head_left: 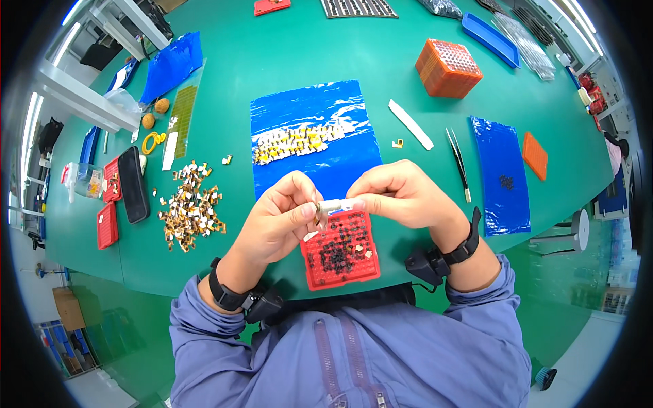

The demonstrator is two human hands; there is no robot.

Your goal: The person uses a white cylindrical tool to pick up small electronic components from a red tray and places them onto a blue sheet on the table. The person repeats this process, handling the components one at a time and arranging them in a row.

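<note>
Tray [343,281] of black parts [335,259], hands [277,219] pinching strip [333,205]

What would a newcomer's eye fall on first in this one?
Probably the bright blue sheet mid-table, bearing packed rows of white-and-yellow pieces. Just nearer the person, the left hand and right hand pinch a small pale item above a red tray dotted with black parts. A heap of small pieces lies to the left.

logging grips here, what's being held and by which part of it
A pale strip: the left hand pinches its left end, the right hand its right end.
</note>
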